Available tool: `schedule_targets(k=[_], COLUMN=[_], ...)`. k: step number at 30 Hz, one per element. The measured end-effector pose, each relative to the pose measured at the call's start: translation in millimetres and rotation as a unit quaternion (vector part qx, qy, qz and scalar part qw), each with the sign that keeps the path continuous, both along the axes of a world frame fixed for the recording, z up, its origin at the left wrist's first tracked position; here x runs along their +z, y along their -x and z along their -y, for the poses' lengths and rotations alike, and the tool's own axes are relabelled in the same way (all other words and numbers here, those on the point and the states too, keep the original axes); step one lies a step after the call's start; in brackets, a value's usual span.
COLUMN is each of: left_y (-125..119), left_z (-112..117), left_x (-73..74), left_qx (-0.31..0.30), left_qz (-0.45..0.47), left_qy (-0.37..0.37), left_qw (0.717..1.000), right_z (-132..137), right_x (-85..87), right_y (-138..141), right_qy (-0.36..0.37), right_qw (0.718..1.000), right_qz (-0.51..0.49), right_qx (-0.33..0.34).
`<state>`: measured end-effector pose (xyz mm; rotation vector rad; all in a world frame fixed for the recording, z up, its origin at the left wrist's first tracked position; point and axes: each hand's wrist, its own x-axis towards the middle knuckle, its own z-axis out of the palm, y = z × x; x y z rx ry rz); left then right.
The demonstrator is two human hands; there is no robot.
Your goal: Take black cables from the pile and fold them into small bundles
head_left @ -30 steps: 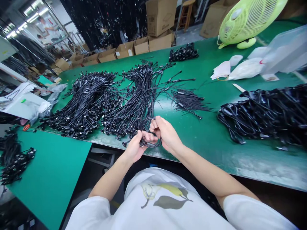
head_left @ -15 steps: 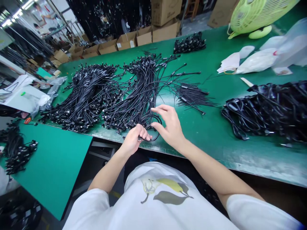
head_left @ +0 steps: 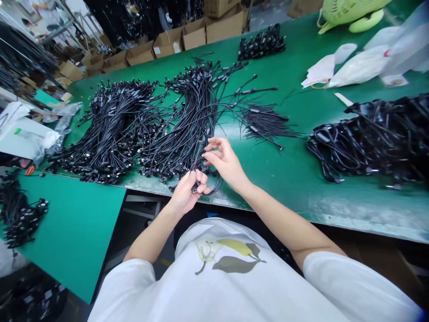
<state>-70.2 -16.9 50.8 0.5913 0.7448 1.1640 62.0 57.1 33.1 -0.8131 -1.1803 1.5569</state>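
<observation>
- Head view: left hand (head_left: pixel 187 191) clutching a looped cable (head_left: pixel 219 184), nearside of the cable pile (head_left: pixel 196 109)!
- Right hand (head_left: pixel 226 164) beside that pile, fingers curled, grasp impossible to tell.

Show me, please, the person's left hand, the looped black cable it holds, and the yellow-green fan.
Left hand (head_left: pixel 187 191): head view, on the middle of the hand.
Looped black cable (head_left: pixel 219 184): head view, on the curve beside the hand.
Yellow-green fan (head_left: pixel 346 11): head view, on its visible lower body.
</observation>
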Motion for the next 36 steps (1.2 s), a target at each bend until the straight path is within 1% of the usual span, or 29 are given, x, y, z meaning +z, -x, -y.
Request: schedule_targets(k=[2, 3, 4, 6, 7, 9, 11, 13, 15, 17, 18, 20, 22, 25, 26, 29, 32, 34, 36], left_y=[0.3, 0.2, -0.1, -0.6, -0.6, 0.7, 2.8, 4.3, 3.3, -0.9, -3.9, -10.7, -16.8, -21.9, -22.4, -20.7, -17.2, -15.2, -14.2], left_z=[-3.3, -4.7, -5.8, -6.8, -6.8, -5.7, -3.4, 0.0, 4.6, 9.7, 12.1, 15.9, 17.9, 17.4, 16.7, 14.1, 12.6, 12.9, 14.2], left_x=[-2.9, -5.8, -9.8, -20.4, -26.2, -36.2, -42.3, -44.4, -43.8, -41.6, -39.8, -34.9, -29.2, -21.9, -20.1, -14.3, -6.9, -3.3, -2.5], left_qx=[0.006, -0.002, -0.013, -0.025, -0.028, -0.042, -0.089, -0.139, -0.164, -0.162, -0.167, -0.174, -0.158, -0.115, -0.113, -0.128, -0.15, -0.167, -0.173], left_qz=[-0.024, -0.048, -0.078, -0.145, -0.175, -0.223, -0.253, -0.27, -0.279, -0.258, -0.23, -0.156, -0.105, -0.095, -0.092, -0.074, -0.063, -0.051, -0.026], left_qy=[-0.002, 0.0, 0.002, 0.0, -0.004, -0.015, -0.03, -0.058, -0.09, -0.102, -0.088, -0.029, 0.034, 0.074, 0.08, 0.103, 0.153, 0.178, 0.173], left_qw=[1.0, 0.999, 0.997, 0.989, 0.984, 0.974, 0.963, 0.951, 0.942, 0.947, 0.955, 0.972, 0.981, 0.986, 0.986, 0.984, 0.975, 0.968, 0.969], right_z=[4.2, 6.9, 9.7, 15.6, 18.3, 22.6, 25.4, 26.5, 25.9, 23.9, 22.5, 19.5, 16.8, 13.7, 12.7, 9.7, 7.3, 6.6, 6.6], right_x=[-6.5, -9.3, -11.4, -13.0, -12.4, -9.5, -5.5, -1.1, 3.9, 9.6, 12.2, 15.7, 16.0, 10.9, 8.3, 0.7, -2.4, -0.3, 4.0], right_y=[0.3, 1.0, 2.2, 5.2, 6.5, 8.3, 8.5, 7.5, 6.3, 5.3, 4.9, 4.1, 3.0, 1.1, 0.7, -0.2, -1.3, -2.5, -3.8], right_qy=[0.082, 0.109, 0.122, 0.121, 0.123, 0.143, 0.156, 0.143, 0.109, 0.071, 0.055, 0.036, 0.028, 0.044, 0.055, 0.11, 0.174, 0.185, 0.17], right_qw=[0.995, 0.991, 0.99, 0.988, 0.987, 0.982, 0.98, 0.983, 0.989, 0.992, 0.992, 0.993, 0.995, 0.995, 0.994, 0.985, 0.97, 0.964, 0.965], right_qz=[-0.026, -0.041, -0.057, -0.092, -0.106, -0.121, -0.126, -0.112, -0.096, -0.099, -0.105, -0.107, -0.089, -0.081, -0.09, -0.133, -0.155, -0.163, -0.169], right_qx=[0.058, 0.064, 0.05, -0.003, -0.015, -0.002, 0.003, -0.009, -0.017, -0.026, -0.033, -0.044, -0.046, -0.035, -0.027, 0.008, 0.066, 0.099, 0.102])
